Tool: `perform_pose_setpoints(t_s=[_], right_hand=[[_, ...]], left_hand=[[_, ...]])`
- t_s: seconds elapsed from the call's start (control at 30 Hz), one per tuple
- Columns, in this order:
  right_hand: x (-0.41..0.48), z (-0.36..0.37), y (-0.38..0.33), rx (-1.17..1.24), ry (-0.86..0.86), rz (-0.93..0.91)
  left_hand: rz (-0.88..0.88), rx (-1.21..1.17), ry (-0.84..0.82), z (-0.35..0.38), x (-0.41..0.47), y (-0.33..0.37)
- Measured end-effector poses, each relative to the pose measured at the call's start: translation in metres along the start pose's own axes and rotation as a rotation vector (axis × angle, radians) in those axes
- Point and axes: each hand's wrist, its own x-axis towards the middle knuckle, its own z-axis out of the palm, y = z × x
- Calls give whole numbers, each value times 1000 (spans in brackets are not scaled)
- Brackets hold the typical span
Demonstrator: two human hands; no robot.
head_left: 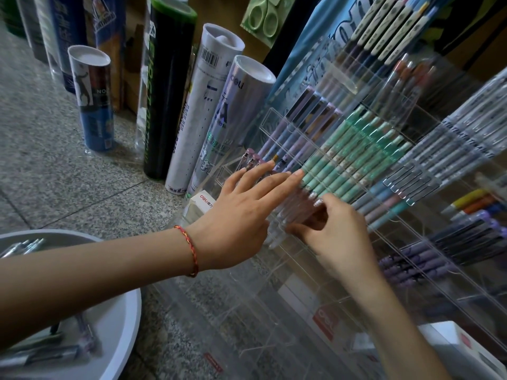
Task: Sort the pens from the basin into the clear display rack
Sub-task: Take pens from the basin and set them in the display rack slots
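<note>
The clear display rack (323, 270) slopes up to the right, its rows filled with lilac, teal and grey pens (354, 157). My left hand (241, 215) lies flat with straight fingers on a bunch of clear pens (290, 212) in a lower slot. My right hand (337, 231) curls its fingers and thumb round the same bunch from the right. The white basin (123, 325) sits at the lower left under my left forearm, with several clear pens (44, 352) inside.
Tall shuttlecock tubes (170, 100) stand on the speckled stone floor (55, 171) behind the rack. White and red boxes (203, 200) lie beneath the rack. Packaged scissors (263, 17) hang at the top.
</note>
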Motion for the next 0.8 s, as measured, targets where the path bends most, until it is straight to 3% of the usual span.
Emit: perform_pose_setpoints(t_s=[0.13, 0.2, 0.27, 0.33, 0.4, 0.47, 0.57, 0.63, 0.8], right_hand=[[-7, -4, -11, -58, 5, -3], [-12, -10, -15, -20, 129, -13], [-19, -18, -30, -6, 404, -253], [-29, -11, -49, 115, 484, -461], [-40, 21, -67, 358, 283, -482], [-58, 73, -85, 534, -57, -408], [-87, 158, -93, 467, -574, -358], [-101, 204, -92, 296, -796, -420], [-121, 255, -91, -150, -938, -615]], left_hand=[[-8, -180, 105, -13, -15, 0], [-59, -227, 172, -22, -35, -8], [-184, -269, 184, -31, -66, -24], [-368, -313, 176, -37, -102, -42], [-589, -369, 149, -41, -142, -62], [-803, -386, 108, -44, -188, -81], [-967, -331, 33, -51, -256, -93], [-992, -260, -20, -56, -294, -87], [-769, 51, -257, -60, -361, -69]])
